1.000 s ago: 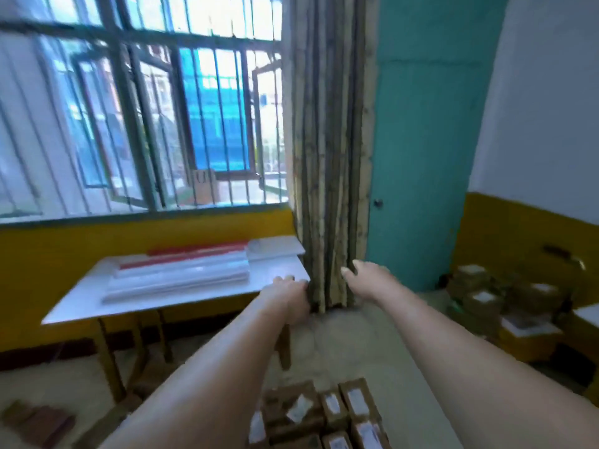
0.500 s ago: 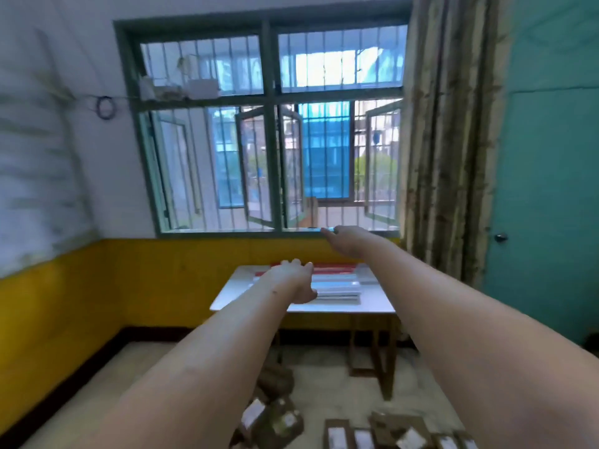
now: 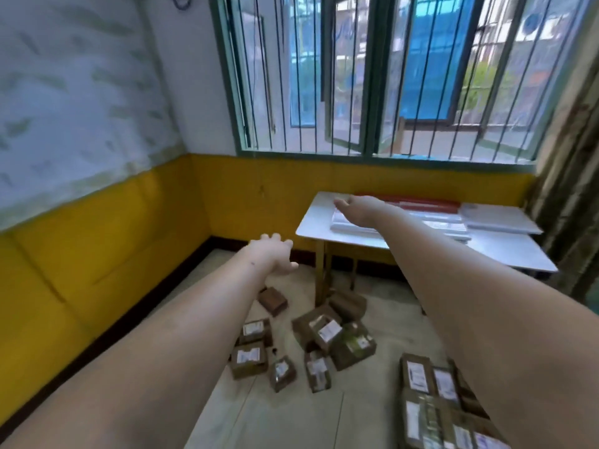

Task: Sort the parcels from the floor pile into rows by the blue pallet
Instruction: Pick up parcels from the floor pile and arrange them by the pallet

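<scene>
A loose pile of brown cardboard parcels (image 3: 327, 332) with white labels lies on the floor by the table leg, with a few stray ones (image 3: 249, 359) to its left. At the lower right, several parcels (image 3: 421, 393) sit side by side in rows, partly hidden by my right arm. Both arms stretch forward, holding nothing. My left hand (image 3: 275, 252) hangs in the air above the floor, fingers relaxed. My right hand (image 3: 356, 207) is out flat in front of the white table, fingers straight. No blue pallet is in sight.
A white table (image 3: 312, 223) on wooden legs stands under the barred window (image 3: 372, 76), with flat stacks of white and red sheets (image 3: 431, 209) on it. Yellow-painted lower walls meet at the corner on the left. A curtain (image 3: 570, 189) hangs at the right edge.
The view has swung left and down, from the door and curtain to the corner and the floor pile. Both arms stay stretched out and empty; the loose parcels have come into view.
</scene>
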